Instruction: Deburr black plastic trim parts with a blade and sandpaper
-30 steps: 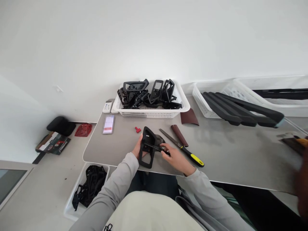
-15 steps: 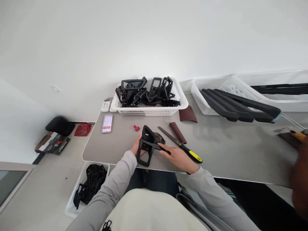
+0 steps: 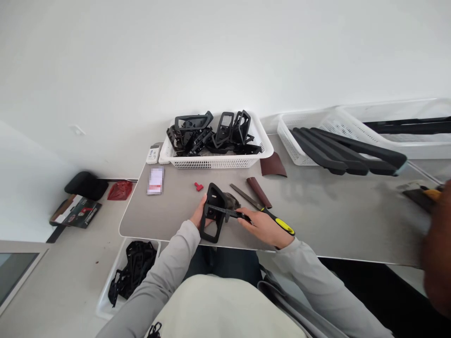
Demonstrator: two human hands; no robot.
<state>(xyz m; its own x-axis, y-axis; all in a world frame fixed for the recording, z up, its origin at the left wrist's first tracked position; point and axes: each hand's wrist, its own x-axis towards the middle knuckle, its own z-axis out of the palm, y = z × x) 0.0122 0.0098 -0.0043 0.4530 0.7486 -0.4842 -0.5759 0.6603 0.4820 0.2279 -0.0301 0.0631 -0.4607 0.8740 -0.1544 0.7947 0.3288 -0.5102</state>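
Near the front edge of the grey table, my left hand (image 3: 199,212) grips a black plastic frame (image 3: 221,227) by its left side. My right hand (image 3: 262,227) is closed on the end of a dark, narrow tool (image 3: 220,210), which lies across the middle of the frame; its exact kind is too small to tell. Behind the frame is a dark, crumpled item (image 3: 231,202), partly hidden. A file with a yellow and black handle (image 3: 283,226) lies just beyond my right hand, beside a rolled brown sheet (image 3: 259,193).
A white basket (image 3: 214,163) of black frames stands at the back, a curved brown sheet (image 3: 273,165) beside it. Long black parts (image 3: 345,152) rest on baskets at right. A red piece (image 3: 198,187) and a phone (image 3: 155,180) lie left. Another person's arm (image 3: 437,253) is at far right.
My right hand and the narrow tool have shifted slightly to the right across the frame, and more of the tool shows. The view has moved a little.
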